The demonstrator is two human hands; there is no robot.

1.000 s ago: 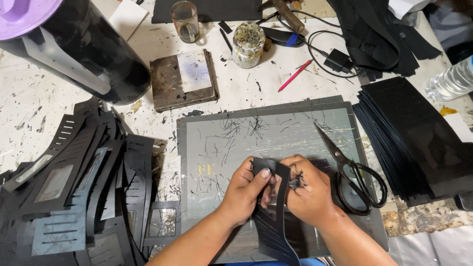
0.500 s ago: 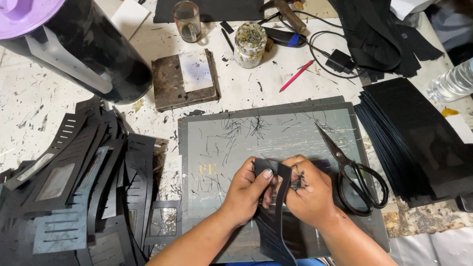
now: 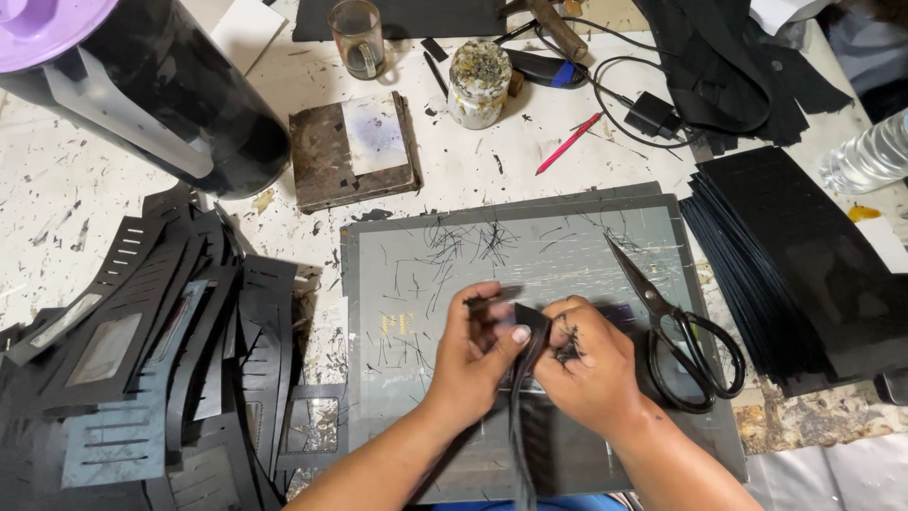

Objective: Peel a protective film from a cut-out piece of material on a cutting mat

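Both hands pinch one black strip (image 3: 523, 378) over the grey cutting mat (image 3: 567, 255) — left hand (image 3: 478, 364) and right hand (image 3: 591, 364) closed on it. Black scissors (image 3: 676, 326) lie just beside. Farther away, a glass mug (image 3: 357, 38) stands — and a jar (image 3: 478, 83) full of speckled bits.

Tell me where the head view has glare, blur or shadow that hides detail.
Head view: glare streaks across the grey cutting mat above the hands; the left hand fingertips and the black strip they pinch are slightly motion-blurred; the right hand is sharper; the scissors are crisp; the black sheet stack loses detail in darkness.
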